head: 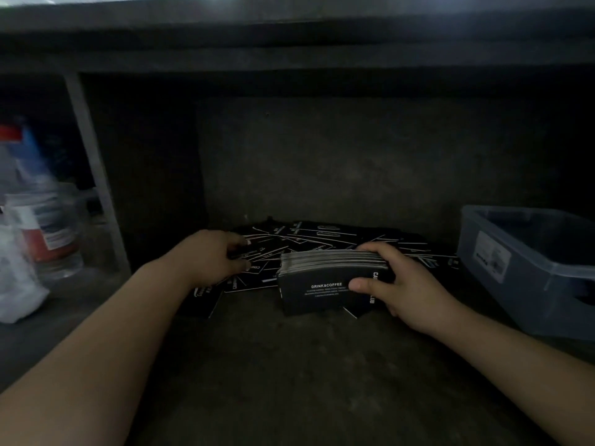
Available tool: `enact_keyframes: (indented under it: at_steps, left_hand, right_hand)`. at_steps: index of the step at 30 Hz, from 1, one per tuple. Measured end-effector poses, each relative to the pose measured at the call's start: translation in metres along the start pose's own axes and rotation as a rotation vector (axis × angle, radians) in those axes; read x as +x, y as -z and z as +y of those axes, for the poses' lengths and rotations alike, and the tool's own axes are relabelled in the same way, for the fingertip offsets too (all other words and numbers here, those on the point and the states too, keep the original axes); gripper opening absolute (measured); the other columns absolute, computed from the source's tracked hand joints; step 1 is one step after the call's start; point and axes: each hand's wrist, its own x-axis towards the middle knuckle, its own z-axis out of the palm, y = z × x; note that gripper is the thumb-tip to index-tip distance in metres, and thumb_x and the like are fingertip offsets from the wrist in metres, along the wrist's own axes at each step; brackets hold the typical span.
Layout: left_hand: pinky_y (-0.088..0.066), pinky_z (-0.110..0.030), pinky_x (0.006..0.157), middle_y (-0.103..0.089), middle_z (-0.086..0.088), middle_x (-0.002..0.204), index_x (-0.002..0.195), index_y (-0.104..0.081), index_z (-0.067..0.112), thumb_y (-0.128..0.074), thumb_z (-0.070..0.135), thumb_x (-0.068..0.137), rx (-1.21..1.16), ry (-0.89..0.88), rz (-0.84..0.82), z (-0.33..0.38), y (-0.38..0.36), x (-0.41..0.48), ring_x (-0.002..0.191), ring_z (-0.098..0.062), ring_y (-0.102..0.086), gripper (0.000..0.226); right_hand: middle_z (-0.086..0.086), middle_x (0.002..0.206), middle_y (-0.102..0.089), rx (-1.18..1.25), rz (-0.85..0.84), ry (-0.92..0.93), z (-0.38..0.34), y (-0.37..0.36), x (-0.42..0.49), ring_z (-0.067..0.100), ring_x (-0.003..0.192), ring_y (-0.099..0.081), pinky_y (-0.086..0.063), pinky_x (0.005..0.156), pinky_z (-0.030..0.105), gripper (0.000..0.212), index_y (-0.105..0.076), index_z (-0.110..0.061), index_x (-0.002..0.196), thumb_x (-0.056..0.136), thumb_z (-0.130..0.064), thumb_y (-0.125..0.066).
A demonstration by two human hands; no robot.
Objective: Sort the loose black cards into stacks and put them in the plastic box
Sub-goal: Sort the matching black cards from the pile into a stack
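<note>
The right hand (406, 286) grips a thick stack (314, 296); the left hand (215, 259) pinches loose cards (317, 237). A slackened grip could spill the stack.

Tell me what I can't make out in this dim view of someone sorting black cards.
All in the head view:
- Plastic box: cut off by the right edge; its inside is too dark to see.
- Bottles: blurred, labels unreadable, cut by the left edge.
- Stack: small print under DRINK&COFFEE is too tiny; the right hand covers the side text.
- Loose cards: how many the left hand pinches is lost in shadow.
</note>
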Motion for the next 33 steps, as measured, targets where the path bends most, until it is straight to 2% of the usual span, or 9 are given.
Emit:
enact_keyframes:
  at_steps: [5, 9, 15, 18, 20, 22, 27, 30, 33]
  left_hand:
    - [-0.046, -0.025, 0.087, -0.07, 0.007, 0.109, 0.116, -0.069, 0.029, -0.058, 0.041, 0.096, -0.103, -0.08, 0.113, -0.003, 0.005, 0.001, 0.099, -0.012, -0.063, 0.026]
    - [-0.043, -0.024, 0.068, -0.061, 0.016, 0.072, 0.089, -0.066, 0.031, -0.055, 0.028, 0.099, -0.27, -0.207, 0.439, 0.001, 0.012, -0.004, 0.068, 0.002, -0.058, 0.015]
    - [-0.04, -0.003, 0.061, -0.061, 0.012, 0.072, 0.086, -0.062, 0.019, -0.055, 0.016, 0.1, -0.66, -0.263, 0.76, 0.02, 0.018, -0.017, 0.068, 0.01, -0.058, 0.016]
    - [-0.048, -0.011, 0.058, -0.07, 0.002, 0.074, 0.087, -0.063, 0.02, -0.059, 0.017, 0.098, -0.942, -0.149, 0.632, 0.019, 0.017, -0.016, 0.064, 0.001, -0.065, 0.012]
    - [-0.053, -0.019, 0.058, -0.073, -0.002, 0.081, 0.094, -0.066, 0.018, -0.067, 0.015, 0.093, -0.907, -0.039, 0.412, 0.013, 0.013, -0.013, 0.066, -0.006, -0.07, 0.003]
    - [-0.055, -0.019, 0.062, -0.076, -0.002, 0.091, 0.101, -0.069, 0.017, -0.073, 0.011, 0.087, -0.887, 0.0, 0.221, 0.005, 0.011, -0.011, 0.074, -0.008, -0.073, 0.015]
    - [-0.055, -0.035, 0.088, -0.077, 0.004, 0.097, 0.105, -0.072, 0.023, -0.083, 0.015, 0.075, -0.739, 0.027, -0.11, -0.011, 0.022, -0.016, 0.09, -0.014, -0.073, 0.034]
    - [-0.054, -0.043, 0.095, -0.077, 0.001, 0.099, 0.109, -0.069, 0.019, -0.084, 0.008, 0.072, -0.776, -0.005, -0.097, -0.012, 0.02, -0.017, 0.095, -0.017, -0.073, 0.042]
    - [-0.059, -0.035, 0.084, -0.077, 0.005, 0.096, 0.11, -0.07, 0.025, -0.078, 0.008, 0.079, -0.875, -0.032, 0.106, -0.005, 0.022, -0.016, 0.088, -0.01, -0.073, 0.036]
  right_hand:
    - [-0.004, 0.099, -0.068, 0.036, -0.032, -0.044, -0.002, 0.002, -0.002, 0.0, 0.045, -0.054, -0.04, 0.042, 0.02, 0.05, -0.053, -0.038, 0.124, 0.081, -0.031, -0.078]
    - [-0.004, 0.088, -0.071, 0.027, -0.021, -0.042, -0.003, 0.003, -0.004, 0.008, 0.044, -0.051, -0.039, 0.041, 0.021, 0.049, -0.055, -0.041, 0.121, 0.08, -0.031, -0.079]
    - [-0.01, 0.068, -0.068, 0.02, -0.02, -0.05, -0.002, 0.005, -0.004, 0.01, 0.043, -0.05, -0.036, 0.037, 0.017, 0.051, -0.055, -0.041, 0.123, 0.079, -0.032, -0.079]
    - [-0.008, 0.065, -0.067, 0.021, -0.02, -0.068, -0.001, 0.005, -0.002, 0.011, 0.043, -0.05, -0.034, 0.036, 0.019, 0.05, -0.055, -0.043, 0.121, 0.079, -0.032, -0.079]
    - [0.0, 0.071, -0.068, 0.033, -0.013, -0.08, -0.001, 0.005, -0.001, 0.012, 0.043, -0.05, -0.034, 0.036, 0.02, 0.05, -0.056, -0.046, 0.12, 0.077, -0.036, -0.08]
    - [0.006, 0.076, -0.069, 0.043, -0.011, -0.086, 0.0, 0.005, -0.001, 0.013, 0.043, -0.051, -0.035, 0.037, 0.021, 0.052, -0.055, -0.047, 0.12, 0.075, -0.039, -0.08]
    - [-0.003, 0.057, -0.063, 0.035, -0.014, -0.079, 0.0, 0.005, -0.001, 0.012, 0.041, -0.049, -0.034, 0.036, 0.021, 0.051, -0.055, -0.045, 0.121, 0.078, -0.035, -0.079]
    - [-0.004, 0.059, -0.064, 0.037, -0.022, -0.073, 0.0, 0.005, -0.001, 0.012, 0.041, -0.049, -0.034, 0.037, 0.021, 0.051, -0.055, -0.044, 0.122, 0.079, -0.034, -0.079]
    - [-0.005, 0.064, -0.066, 0.053, -0.022, -0.078, 0.0, 0.003, -0.002, 0.013, 0.042, -0.049, -0.034, 0.036, 0.021, 0.051, -0.056, -0.045, 0.121, 0.077, -0.033, -0.079]
